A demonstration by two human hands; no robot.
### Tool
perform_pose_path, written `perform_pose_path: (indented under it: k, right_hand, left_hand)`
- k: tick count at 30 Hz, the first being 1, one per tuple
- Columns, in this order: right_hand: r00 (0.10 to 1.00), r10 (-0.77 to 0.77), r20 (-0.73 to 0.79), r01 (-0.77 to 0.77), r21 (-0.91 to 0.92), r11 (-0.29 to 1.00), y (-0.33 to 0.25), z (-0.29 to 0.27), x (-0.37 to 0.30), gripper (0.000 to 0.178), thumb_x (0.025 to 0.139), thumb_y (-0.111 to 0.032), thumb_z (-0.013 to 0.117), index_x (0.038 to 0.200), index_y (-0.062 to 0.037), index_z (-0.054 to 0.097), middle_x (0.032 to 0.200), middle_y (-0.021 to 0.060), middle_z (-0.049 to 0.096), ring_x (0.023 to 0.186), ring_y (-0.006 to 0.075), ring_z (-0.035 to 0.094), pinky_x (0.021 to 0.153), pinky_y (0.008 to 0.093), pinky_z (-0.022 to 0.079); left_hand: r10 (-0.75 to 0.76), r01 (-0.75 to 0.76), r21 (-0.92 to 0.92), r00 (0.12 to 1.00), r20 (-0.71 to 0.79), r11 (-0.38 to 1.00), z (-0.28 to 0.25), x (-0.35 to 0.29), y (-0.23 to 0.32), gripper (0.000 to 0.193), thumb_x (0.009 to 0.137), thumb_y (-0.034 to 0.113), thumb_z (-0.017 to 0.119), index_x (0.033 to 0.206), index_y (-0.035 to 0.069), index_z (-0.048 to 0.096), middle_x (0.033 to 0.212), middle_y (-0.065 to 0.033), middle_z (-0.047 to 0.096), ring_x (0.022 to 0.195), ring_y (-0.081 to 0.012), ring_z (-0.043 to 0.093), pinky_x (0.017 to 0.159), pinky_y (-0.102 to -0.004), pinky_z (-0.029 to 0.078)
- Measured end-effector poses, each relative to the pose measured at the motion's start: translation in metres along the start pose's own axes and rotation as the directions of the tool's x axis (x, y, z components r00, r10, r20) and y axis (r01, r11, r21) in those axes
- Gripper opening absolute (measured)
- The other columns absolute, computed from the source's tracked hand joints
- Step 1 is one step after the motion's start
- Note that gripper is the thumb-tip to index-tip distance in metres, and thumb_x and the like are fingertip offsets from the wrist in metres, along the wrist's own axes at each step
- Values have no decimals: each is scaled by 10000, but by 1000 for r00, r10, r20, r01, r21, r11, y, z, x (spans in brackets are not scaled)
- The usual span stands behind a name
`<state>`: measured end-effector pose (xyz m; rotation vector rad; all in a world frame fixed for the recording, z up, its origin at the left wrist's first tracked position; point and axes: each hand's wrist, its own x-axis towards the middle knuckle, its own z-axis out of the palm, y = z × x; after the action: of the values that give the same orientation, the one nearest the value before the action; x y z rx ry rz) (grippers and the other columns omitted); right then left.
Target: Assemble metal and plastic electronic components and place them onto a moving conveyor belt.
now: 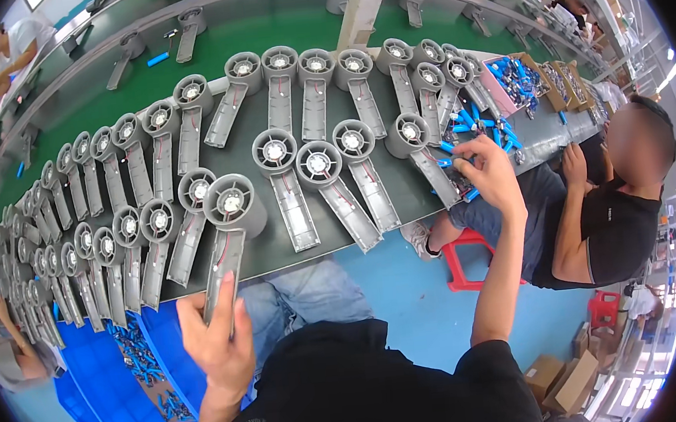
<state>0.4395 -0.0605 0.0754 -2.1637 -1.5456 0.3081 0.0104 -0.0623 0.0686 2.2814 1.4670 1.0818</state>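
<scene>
The shell [228, 245], a grey drum with a trough-like handle, is up off the bench [409, 197] in the left hand [221, 346], whose thumb and fingers pinch the handle's lower end. It looks like thin, stiff plastic, light for its bulk, and probably a little slick. With the drum sitting well beyond the fingers, it should feel top-heavy; a hold on the handle's outer walls, or round the drum, would suit best. The spokes and the thin red wire [223, 249] (running down inside the trough) look the easiest to damage, so fingertips are better kept off them.

Just beyond the grip, other shells [318, 164] lie in rows. Well off to its right, the right hand [489, 174] has thumb and forefinger drawn close beside a blue tube [444, 162]; I cannot tell whether they pinch it. More tubes [500, 132] lie just past that hand.

The left fingers cover the handle's end, and the drum's underside is out of sight. Far left of the grip, the smallest shells blur together toward the rim.
</scene>
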Motion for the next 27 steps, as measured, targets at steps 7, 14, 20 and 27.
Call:
perform_pose_path:
  k: [7,14,20,27]
  right_hand:
    - [992,-112,49,118,-139,983,21,5,5,269,794,-127,734,1039,-32,678,849,107,535,777,249,535,712,369,445]
    - [945,150,-291,34,543,839,9,-37,-2,156,955,-162,628,1054,-45,598,780,-18,533,636,48,466,561,217,358]
    - [971,149,-188,133,938,320,-79,-4,-10,119,1002,-144,542,1087,-61,530,814,-13,544,684,44,497,549,203,379]
    - [997,-71,-13,12,1000,-19,-194,83,-46,164,989,-202,552,1079,-71,512,816,25,498,662,95,463,564,221,403]
  left_hand:
    - [-54,55,52,998,-26,997,62,-16,-6,413,836,92,721,1244,67,656,897,-149,461,756,-292,487,663,-362,425]
    - [-65,73,-103,995,76,992,54,-9,-8,398,836,113,720,1218,28,645,1005,-155,522,754,-257,504,671,-348,436]
    - [-22,4,-266,998,-66,964,35,23,-4,221,825,53,701,1036,-12,697,945,-154,601,804,-265,587,713,-328,474]
    - [-115,232,-911,972,205,342,62,42,37,357,857,26,709,1201,-46,640,1094,-164,688,966,-222,663,849,-319,516]
